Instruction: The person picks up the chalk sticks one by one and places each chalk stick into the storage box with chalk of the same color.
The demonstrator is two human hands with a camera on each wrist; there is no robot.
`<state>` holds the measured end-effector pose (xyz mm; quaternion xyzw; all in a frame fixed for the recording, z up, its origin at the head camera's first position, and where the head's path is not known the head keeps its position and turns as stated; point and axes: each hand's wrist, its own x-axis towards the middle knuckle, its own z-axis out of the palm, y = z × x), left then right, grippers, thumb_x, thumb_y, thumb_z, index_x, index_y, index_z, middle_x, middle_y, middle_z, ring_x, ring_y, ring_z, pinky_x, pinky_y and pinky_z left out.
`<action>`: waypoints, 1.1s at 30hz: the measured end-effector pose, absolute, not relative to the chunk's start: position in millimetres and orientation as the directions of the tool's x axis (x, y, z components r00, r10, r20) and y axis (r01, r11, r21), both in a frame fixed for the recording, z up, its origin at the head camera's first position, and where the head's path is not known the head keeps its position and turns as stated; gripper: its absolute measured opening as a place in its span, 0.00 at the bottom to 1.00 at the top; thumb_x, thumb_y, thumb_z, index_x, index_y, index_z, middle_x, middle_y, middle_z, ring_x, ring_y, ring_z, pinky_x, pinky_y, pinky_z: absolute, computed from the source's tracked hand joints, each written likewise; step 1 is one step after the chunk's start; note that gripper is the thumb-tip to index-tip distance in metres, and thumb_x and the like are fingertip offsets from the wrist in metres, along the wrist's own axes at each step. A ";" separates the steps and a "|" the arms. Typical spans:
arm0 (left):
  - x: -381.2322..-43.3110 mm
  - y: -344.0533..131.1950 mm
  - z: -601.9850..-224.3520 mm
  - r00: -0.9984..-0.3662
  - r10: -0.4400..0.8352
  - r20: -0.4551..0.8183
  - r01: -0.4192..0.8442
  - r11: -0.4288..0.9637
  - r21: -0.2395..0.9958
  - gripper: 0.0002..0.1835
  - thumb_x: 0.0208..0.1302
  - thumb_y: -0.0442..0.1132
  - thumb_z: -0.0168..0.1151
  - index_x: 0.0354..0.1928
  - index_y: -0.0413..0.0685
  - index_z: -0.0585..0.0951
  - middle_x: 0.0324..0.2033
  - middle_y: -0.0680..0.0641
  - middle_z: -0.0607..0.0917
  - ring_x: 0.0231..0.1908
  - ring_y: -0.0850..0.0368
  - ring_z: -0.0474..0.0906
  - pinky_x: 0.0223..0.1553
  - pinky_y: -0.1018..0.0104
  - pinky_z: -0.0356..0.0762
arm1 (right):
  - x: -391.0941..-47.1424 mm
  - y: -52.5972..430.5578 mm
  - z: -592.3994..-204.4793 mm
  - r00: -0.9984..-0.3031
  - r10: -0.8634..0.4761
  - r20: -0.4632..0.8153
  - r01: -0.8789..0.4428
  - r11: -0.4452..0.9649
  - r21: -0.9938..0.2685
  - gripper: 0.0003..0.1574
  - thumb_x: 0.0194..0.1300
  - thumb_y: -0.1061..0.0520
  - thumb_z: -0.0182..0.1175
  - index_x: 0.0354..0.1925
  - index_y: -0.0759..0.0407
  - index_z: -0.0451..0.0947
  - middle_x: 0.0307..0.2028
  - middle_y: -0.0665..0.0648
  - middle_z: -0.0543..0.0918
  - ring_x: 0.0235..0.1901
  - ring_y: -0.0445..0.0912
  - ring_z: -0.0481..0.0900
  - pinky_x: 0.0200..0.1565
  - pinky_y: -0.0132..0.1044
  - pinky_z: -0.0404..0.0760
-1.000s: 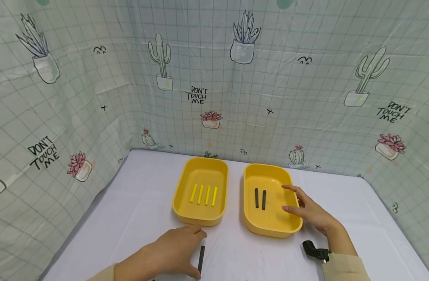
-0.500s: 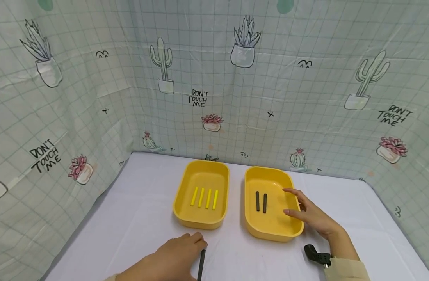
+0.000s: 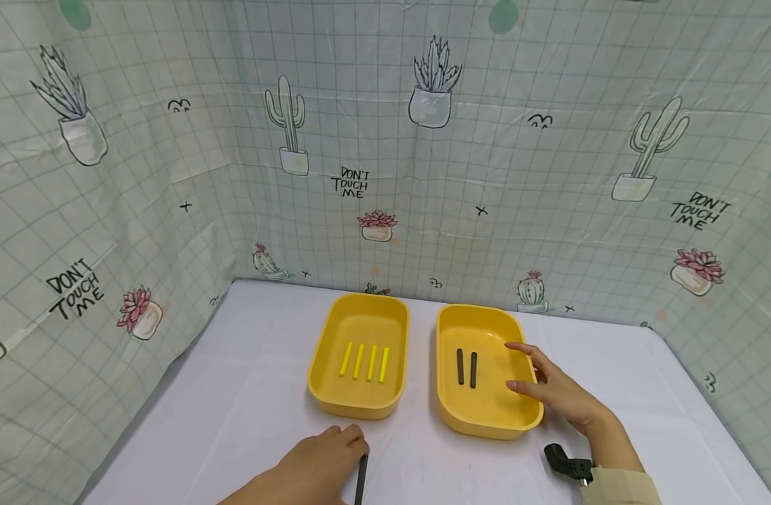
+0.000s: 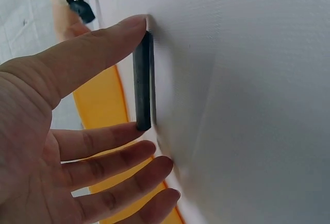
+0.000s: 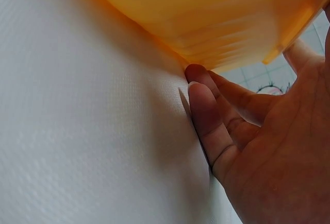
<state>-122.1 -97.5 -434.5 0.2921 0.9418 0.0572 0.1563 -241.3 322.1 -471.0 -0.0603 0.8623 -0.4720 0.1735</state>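
My left hand (image 3: 316, 466) is low in the head view, in front of the left yellow tray. Its thumb and index finger pinch a short black stick (image 4: 142, 82) by its two ends, close over the white tabletop; the other fingers are spread apart. On the right, my right hand (image 3: 571, 396) holds the right yellow tray (image 3: 483, 426) by its right side, thumb and a finger reaching over the rim. Lower fingers (image 5: 206, 105) show against the outer wall in the right wrist view. Two black sticks (image 3: 466, 369) lie side by side inside this tray.
Several bright yellow sticks (image 3: 364, 362) lie in a row in the left yellow tray (image 3: 358, 408). A black strap-like piece (image 3: 565, 463) sits by the right wrist. Behind the white table (image 3: 233, 393) hangs a curtain (image 3: 385, 140) printed with cacti.
The left thumb and index finger have closed in on the ends of the black stick. The right hand stays on its tray. The head view has shifted slightly.
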 end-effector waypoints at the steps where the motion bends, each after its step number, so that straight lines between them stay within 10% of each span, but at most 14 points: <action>1: -121.2 -97.2 -434.4 -0.780 0.569 -0.259 0.532 0.822 0.203 0.44 0.43 0.72 0.78 0.57 0.52 0.82 0.53 0.55 0.80 0.45 0.61 0.76 0.47 0.64 0.83 | -240.5 322.1 -471.8 -0.932 -0.267 -0.245 0.063 0.547 -0.835 0.52 0.69 0.42 0.67 0.80 0.39 0.51 0.82 0.67 0.46 0.76 0.72 0.55 0.69 0.73 0.65; 33: -139.1 -61.5 -400.8 -0.785 0.612 -0.097 0.549 0.760 0.349 0.42 0.51 0.65 0.79 0.66 0.55 0.77 0.59 0.57 0.79 0.53 0.63 0.79 0.59 0.64 0.81 | -243.6 321.8 -468.6 -0.936 -0.264 -0.235 0.051 0.558 -0.829 0.52 0.69 0.41 0.67 0.80 0.39 0.51 0.82 0.65 0.48 0.74 0.70 0.57 0.70 0.75 0.62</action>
